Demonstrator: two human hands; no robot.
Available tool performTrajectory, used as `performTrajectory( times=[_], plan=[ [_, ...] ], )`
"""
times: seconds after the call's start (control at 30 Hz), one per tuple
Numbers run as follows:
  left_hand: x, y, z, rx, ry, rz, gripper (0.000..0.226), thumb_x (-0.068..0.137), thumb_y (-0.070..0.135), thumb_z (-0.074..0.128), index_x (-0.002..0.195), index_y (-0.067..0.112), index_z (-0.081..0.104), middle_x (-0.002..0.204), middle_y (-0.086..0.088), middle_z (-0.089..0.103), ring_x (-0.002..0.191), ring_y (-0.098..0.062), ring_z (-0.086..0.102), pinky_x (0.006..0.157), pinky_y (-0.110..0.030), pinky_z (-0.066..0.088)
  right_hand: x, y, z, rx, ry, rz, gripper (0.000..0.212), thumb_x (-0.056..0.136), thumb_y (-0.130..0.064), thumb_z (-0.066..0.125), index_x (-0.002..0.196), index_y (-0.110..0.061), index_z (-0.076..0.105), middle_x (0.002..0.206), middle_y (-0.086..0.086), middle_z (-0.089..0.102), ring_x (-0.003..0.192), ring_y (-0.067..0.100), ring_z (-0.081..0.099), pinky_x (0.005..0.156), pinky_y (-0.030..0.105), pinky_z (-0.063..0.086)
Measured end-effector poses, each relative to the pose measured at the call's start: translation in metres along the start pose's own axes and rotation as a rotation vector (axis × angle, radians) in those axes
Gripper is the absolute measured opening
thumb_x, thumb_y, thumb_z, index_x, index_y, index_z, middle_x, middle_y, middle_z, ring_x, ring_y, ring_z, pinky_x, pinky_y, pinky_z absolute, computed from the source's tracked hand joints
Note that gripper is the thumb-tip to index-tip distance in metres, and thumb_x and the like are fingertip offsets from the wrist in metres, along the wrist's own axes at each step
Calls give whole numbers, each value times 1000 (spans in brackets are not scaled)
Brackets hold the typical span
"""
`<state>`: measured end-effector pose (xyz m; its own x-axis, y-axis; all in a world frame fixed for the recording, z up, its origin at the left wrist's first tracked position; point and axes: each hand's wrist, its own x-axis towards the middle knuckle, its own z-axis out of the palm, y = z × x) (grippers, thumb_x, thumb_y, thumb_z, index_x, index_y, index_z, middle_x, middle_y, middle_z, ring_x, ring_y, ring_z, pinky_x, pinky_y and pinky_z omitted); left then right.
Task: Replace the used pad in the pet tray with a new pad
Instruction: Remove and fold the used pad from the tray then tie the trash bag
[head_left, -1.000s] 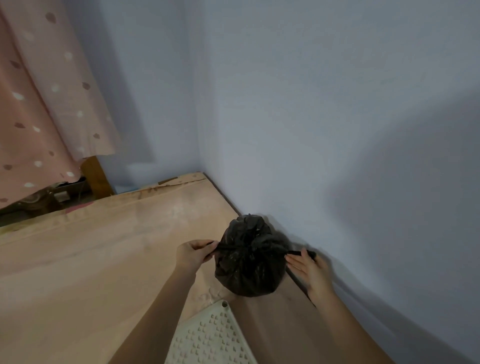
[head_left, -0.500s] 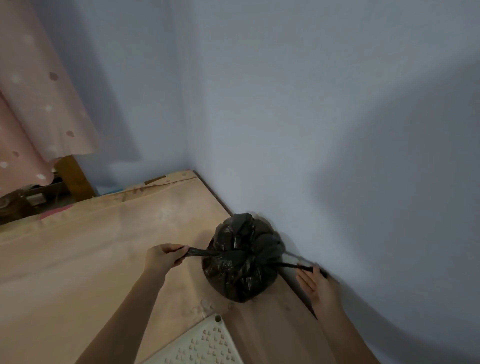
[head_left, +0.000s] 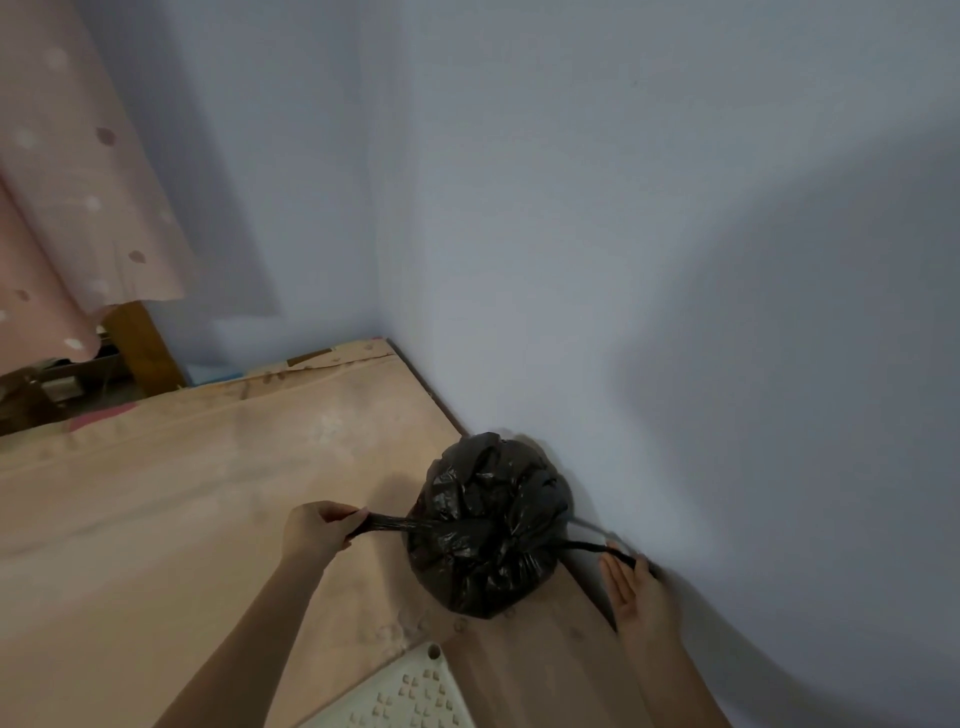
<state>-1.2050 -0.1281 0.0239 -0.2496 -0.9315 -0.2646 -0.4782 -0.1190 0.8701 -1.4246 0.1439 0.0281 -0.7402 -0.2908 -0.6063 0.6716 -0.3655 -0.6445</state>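
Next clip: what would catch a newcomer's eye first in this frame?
The bulging black rubbish bag on the wooden floor beside the pale blue wall, with its two ties pulled taut to either side. The left hand pinches one tie; the right hand holds the other close to the wall. A corner of the white perforated tray peeks in at the bottom edge.

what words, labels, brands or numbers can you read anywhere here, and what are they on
None: no readable text shows in this view.
The crumpled black plastic bag, pulled by the left hand and right hand, bears no print.
The white perforated plastic tray shows only a pattern of holes.
The pink spotted curtain shows spots, no lettering.
The clutter under the curtain is too dim and blurred to read.
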Motion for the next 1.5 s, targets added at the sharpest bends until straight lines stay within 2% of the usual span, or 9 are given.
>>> performTrajectory(
  times=[0.07, 0.17, 0.23, 0.37, 0.5, 0.73, 0.83, 1.03, 1.5],
  plan=[
    [-3, 2, 3, 208, -20, 71, 21, 84, 18, 70, 97, 2, 73, 90, -15, 70, 76, -27, 63, 76, -38, 52, -11, 2, 4, -36, 1, 33, 40, 101, -29, 40, 125, 2, 50, 123, 20, 59, 108, 28, 60, 94, 34, 47],
    [-19, 3, 11, 534, 6, 201, 46, 94, 34, 54, 133, 10, 51, 137, -12, 50, 120, -28, 51, 97, -37, 42, -28, 10, 10, -172, -10, 78, 32, 95, -32, 53, 96, -1, 62, 76, 14, 73, 73, 29, 69, 61, 36, 57],
    [-41, 5, 20, 685, 58, 472, 56, 97, 42, 41, 147, 16, 33, 153, -4, 32, 139, -24, 33, 111, -37, 29, -35, 20, 5, -571, 91, -71, 23, 92, -17, 59, 100, 4, 62, 92, 25, 70, 86, 37, 63, 80, 45, 52],
    [-89, 6, 47, 764, -16, 1042, 60, 92, 47, 37, 146, 20, 34, 153, -5, 28, 143, -26, 24, 113, -48, 19, -41, 50, -15, -1193, 270, -1052, 53, 87, -20, 57, 118, 22, 48, 127, 41, 46, 122, 51, 45, 102, 50, 34],
    [-105, -10, 75, 909, -195, 1299, 72, 84, 52, 50, 147, 24, 32, 155, -5, 27, 143, -26, 23, 111, -52, 17, -40, 81, -15, -1680, -106, -1667, 57, 96, -35, 29, 141, -1, 26, 156, 15, 10, 146, 26, 7, 113, 44, 16],
    [-100, -36, 93, 1186, -325, 1184, 74, 81, 59, 54, 145, 24, 36, 149, -6, 38, 137, -28, 35, 109, -55, 10, 13, 94, -23, -2099, -194, -1505, 98, 74, -61, 55, 146, -5, 18, 157, 18, 4, 146, 30, -6, 108, 58, 12],
    [-90, -34, 98, 1239, -339, 1113, 86, 72, 56, 68, 144, 24, 35, 146, -7, 44, 134, -30, 41, 107, -58, 15, 26, 98, -20, -2140, -291, -1428, 83, 79, -59, 44, 142, -8, 27, 158, 14, -4, 146, 31, -3, 106, 61, 18],
    [-60, -31, 103, 1293, -318, 989, 81, 63, 49, 79, 135, 24, 52, 140, -9, 51, 128, -33, 48, 105, -59, 13, 44, 110, 1, -2104, -450, -1373, 78, 84, -59, 43, 142, -8, 33, 148, 17, 35, 141, 32, 18, 104, 61, 24],
    [14, -18, 105, 1279, -188, 805, 84, 53, 45, 86, 129, 22, 59, 134, -11, 56, 122, -34, 54, 92, -61, 46, 85, 108, 92, -2222, -602, -1342, 87, 65, -61, 70, 137, -16, 49, 144, 11, 45, 130, 29, 46, 95, 57, 45]
  ],
)
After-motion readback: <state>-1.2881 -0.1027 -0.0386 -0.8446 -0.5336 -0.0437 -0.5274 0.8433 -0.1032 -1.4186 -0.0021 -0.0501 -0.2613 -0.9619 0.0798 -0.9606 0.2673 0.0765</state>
